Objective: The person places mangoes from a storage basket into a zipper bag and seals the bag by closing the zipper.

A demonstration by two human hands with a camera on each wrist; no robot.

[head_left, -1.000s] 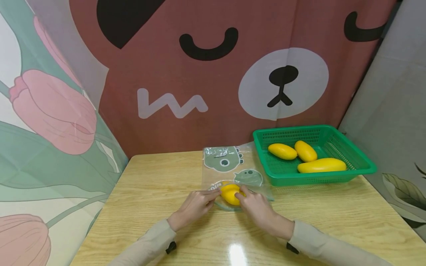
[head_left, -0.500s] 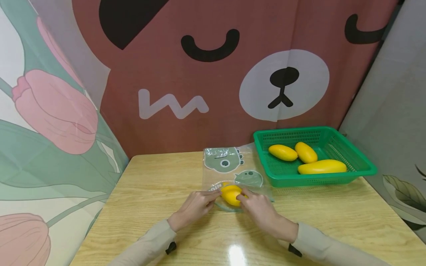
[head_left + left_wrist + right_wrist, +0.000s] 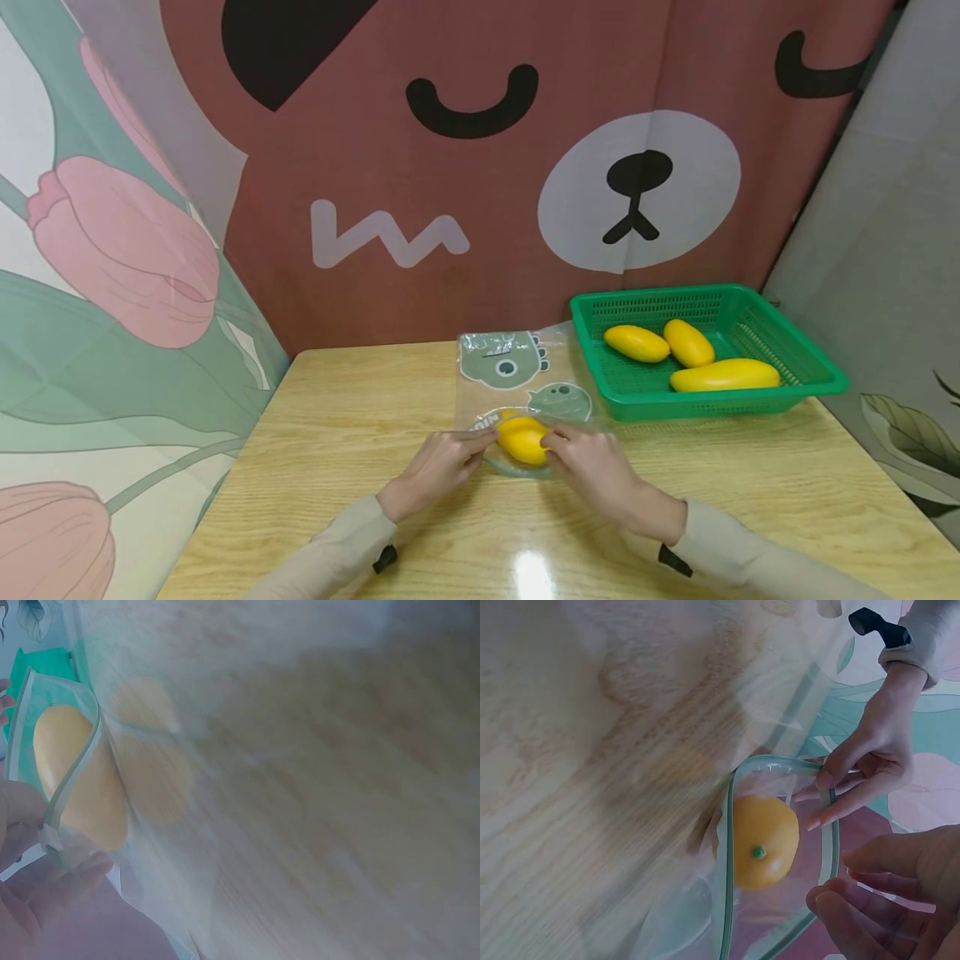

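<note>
A clear zip bag [image 3: 501,360] with green dinosaur prints lies flat on the table, its mouth spread toward me. Just inside that mouth sits a yellow mango [image 3: 522,440], its green stem end [image 3: 759,853] facing out in the right wrist view. My left hand [image 3: 441,463] pinches the left side of the bag's rim, by the zip slider [image 3: 51,838]. At the right side of the mouth, my right hand [image 3: 594,472] has its fingertips beside the mango's end. The right wrist view shows its thumb and fingers [image 3: 832,900] apart, right at the rim.
A green plastic basket [image 3: 697,406] stands at the back right, overlapping the bag's far corner. Three more mangoes [image 3: 725,375] lie in it. Behind the wooden table [image 3: 337,417] hangs a curtain [image 3: 360,300] with a bear print.
My right hand has drawn back slightly to the right, off the mango's side. The left hand keeps its pinch on the rim, and mango and bag stay in place.
</note>
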